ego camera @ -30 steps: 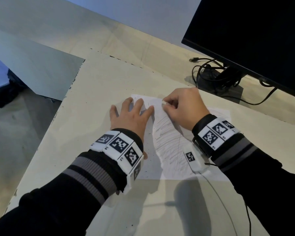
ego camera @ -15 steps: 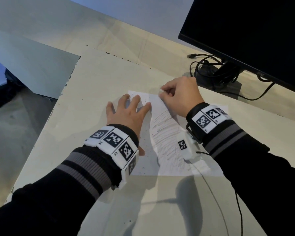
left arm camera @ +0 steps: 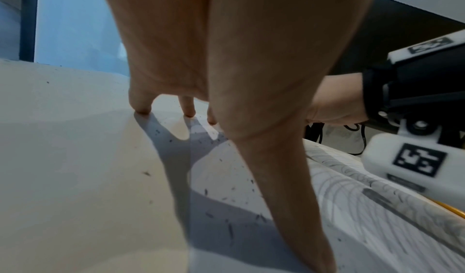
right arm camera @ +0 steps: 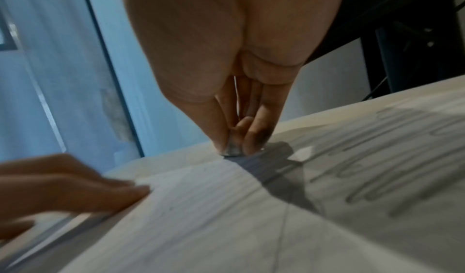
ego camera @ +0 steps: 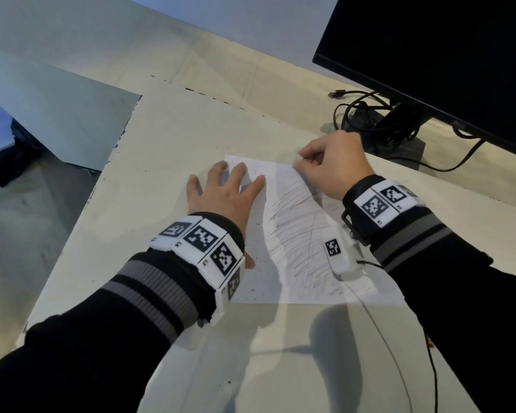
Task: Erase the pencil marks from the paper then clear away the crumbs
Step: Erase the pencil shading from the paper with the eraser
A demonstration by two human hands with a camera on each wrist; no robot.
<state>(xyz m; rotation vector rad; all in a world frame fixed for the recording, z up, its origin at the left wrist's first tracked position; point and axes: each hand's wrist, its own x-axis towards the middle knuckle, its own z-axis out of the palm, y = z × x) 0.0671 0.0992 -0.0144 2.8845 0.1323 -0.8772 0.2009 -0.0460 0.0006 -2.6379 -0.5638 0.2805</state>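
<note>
A white sheet of paper [ego camera: 283, 263] lies on the pale table, covered with grey pencil scribbles [ego camera: 298, 216]. Dark eraser crumbs [left arm camera: 231, 190] speckle its left part. My left hand [ego camera: 221, 192] lies flat with spread fingers on the paper's left edge, pressing it down. My right hand [ego camera: 331, 168] is at the paper's far edge, its thumb and fingers pinching a small grey-smudged eraser [right arm camera: 232, 151] whose tip touches the sheet. Most of the eraser is hidden by the fingers.
A black monitor [ego camera: 435, 61] stands at the back right on a stand with tangled black cables [ego camera: 370, 114]. The table's left edge [ego camera: 102, 180] drops to the floor. A thin wire [ego camera: 379, 323] runs from the right wrist across the table front.
My right hand has moved with the eraser from the middle of the scribbles up to the paper's far edge. The left hand has stayed flat on the sheet.
</note>
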